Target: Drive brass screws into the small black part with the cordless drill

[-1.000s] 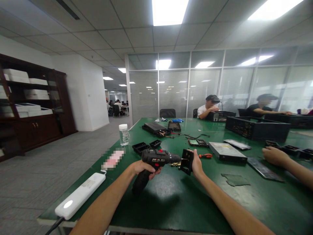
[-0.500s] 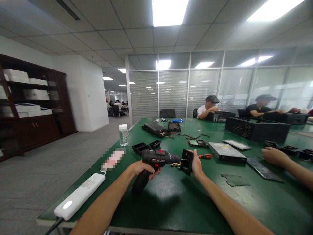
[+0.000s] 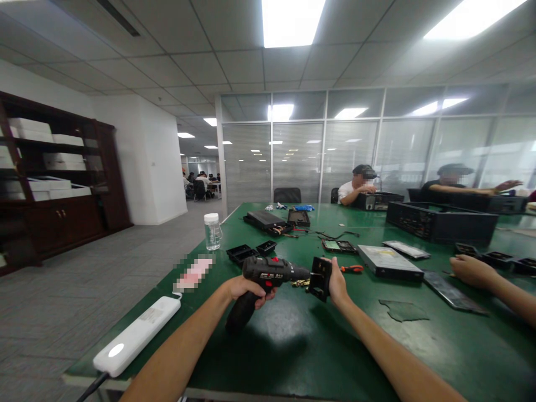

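My left hand (image 3: 251,290) is wrapped round the grip of a black cordless drill (image 3: 268,270), which points to the right above the green table. In my right hand (image 3: 337,283) I hold a small black plastic part (image 3: 320,278) upright, with its face towards the drill. The drill's bit meets that face; whether it sits in a screw is too small to tell. Small brass-coloured pieces (image 3: 300,283) lie on the table behind the drill's nose. A screwdriver with an orange and black handle (image 3: 352,269) rests just beyond my right hand.
A white power strip (image 3: 138,335) and a clear bottle (image 3: 213,233) stand on the left. Black trays (image 3: 242,252) lie behind the drill. To the right are an optical drive (image 3: 389,262), a flat dark panel (image 3: 454,291), a co-worker's hand (image 3: 473,270) and a computer case (image 3: 441,222).
My hands, the drill and the black part stay almost where they were. Across the table at the right, a person in black has stretched an arm out to the right.
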### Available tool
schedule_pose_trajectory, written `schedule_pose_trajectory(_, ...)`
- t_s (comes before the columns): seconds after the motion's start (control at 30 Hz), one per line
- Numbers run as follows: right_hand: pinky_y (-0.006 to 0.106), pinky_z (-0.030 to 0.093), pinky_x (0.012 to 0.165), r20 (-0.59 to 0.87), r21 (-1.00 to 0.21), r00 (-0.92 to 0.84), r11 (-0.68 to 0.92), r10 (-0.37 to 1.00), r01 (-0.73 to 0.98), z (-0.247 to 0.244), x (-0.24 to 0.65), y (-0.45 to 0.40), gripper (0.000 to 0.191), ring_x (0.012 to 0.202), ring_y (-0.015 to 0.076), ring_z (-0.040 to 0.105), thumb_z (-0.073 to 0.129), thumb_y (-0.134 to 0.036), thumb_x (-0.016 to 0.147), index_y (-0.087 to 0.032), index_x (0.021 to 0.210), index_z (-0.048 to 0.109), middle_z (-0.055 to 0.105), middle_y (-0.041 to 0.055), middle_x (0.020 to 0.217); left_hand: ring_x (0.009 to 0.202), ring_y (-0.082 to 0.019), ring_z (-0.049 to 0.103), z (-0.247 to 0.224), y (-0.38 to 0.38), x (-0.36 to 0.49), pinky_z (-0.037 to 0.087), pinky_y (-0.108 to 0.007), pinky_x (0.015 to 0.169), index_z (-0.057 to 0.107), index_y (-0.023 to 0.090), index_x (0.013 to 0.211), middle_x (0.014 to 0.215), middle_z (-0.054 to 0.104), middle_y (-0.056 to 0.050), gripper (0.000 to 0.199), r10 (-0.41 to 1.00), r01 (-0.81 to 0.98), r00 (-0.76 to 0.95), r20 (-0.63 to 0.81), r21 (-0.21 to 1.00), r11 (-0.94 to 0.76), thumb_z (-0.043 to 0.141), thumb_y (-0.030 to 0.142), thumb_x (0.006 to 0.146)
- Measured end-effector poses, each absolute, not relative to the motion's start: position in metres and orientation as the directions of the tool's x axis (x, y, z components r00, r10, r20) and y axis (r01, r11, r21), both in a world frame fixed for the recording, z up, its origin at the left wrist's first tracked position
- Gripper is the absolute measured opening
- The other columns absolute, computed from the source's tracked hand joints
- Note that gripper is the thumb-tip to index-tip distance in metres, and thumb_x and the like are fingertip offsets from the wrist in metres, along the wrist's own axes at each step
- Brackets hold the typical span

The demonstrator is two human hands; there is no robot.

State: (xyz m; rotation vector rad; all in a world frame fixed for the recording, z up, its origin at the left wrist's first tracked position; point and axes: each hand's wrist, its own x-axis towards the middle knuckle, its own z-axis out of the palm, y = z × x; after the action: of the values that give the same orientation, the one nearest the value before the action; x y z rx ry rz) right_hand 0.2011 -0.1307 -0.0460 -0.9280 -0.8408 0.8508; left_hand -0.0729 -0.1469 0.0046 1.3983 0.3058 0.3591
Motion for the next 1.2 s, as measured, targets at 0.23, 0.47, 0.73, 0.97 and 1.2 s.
schedule_pose_trajectory(0.23,0.028,0.042,0.057,0.225,-0.909,0.416,0.344,0.881,-0.237,-0.0458,0.2015,-0.1298,0.053,0.065,0.0162,0.054,0.036,-0.062,0.064,-0.020,0.087,0.057,0.058,0.0002,0.072,0.047,-0.009,0.046,0.0065,-0.1476,-0.0722,0.033,-0.021,0.046,0.050,0.007,0.093,0.075,0.050,-0.006,0.039,0.416,-0.047,0.909,-0.010,0.991,0.128,0.056,0.018,0.056)
schedule_pose_trajectory(0.47,0.028,0.042,0.053,0.212,-0.909,0.416,0.335,0.885,-0.249,-0.0452,0.2006,-0.1313,0.058,0.061,0.0168,0.053,0.037,-0.065,0.061,-0.018,0.089,0.057,0.058,0.0010,0.070,0.047,-0.008,0.046,0.0056,-0.1468,-0.0724,0.034,-0.022,0.046,0.050,0.007,0.093,0.075,0.050,-0.006,0.038,0.401,-0.040,0.916,-0.027,0.987,0.157,0.054,0.017,0.056)
schedule_pose_trajectory(0.73,0.027,0.042,0.055,0.220,-0.909,0.428,0.344,0.877,-0.236,-0.0456,0.2010,-0.1303,0.055,0.064,0.0168,0.053,0.036,-0.063,0.063,-0.020,0.088,0.057,0.058,0.0007,0.073,0.048,-0.008,0.046,0.0051,-0.1465,-0.0725,0.036,-0.023,0.047,0.050,0.007,0.093,0.075,0.050,-0.006,0.038,0.402,-0.033,0.915,-0.028,0.989,0.144,0.054,0.017,0.056)
schedule_pose_trajectory(0.97,0.028,0.042,0.056,0.224,-0.905,0.420,0.348,0.880,-0.246,-0.0475,0.2015,-0.1292,0.055,0.065,0.0174,0.053,0.036,-0.063,0.063,-0.020,0.090,0.057,0.058,0.0011,0.073,0.048,-0.009,0.046,0.0049,-0.1467,-0.0722,0.036,-0.023,0.047,0.050,0.008,0.092,0.076,0.050,-0.006,0.038,0.407,-0.038,0.913,-0.024,0.989,0.144,0.054,0.016,0.055)
schedule_pose_trajectory(1.2,0.028,0.042,0.061,0.236,-0.907,0.434,0.357,0.870,-0.224,-0.0467,0.2021,-0.1290,0.053,0.069,0.0171,0.053,0.035,-0.062,0.064,-0.020,0.087,0.057,0.058,0.0002,0.075,0.048,-0.009,0.047,0.0034,-0.1453,-0.0729,0.036,-0.023,0.047,0.050,0.007,0.093,0.075,0.050,-0.006,0.039,0.413,-0.040,0.911,-0.017,0.991,0.128,0.055,0.017,0.056)
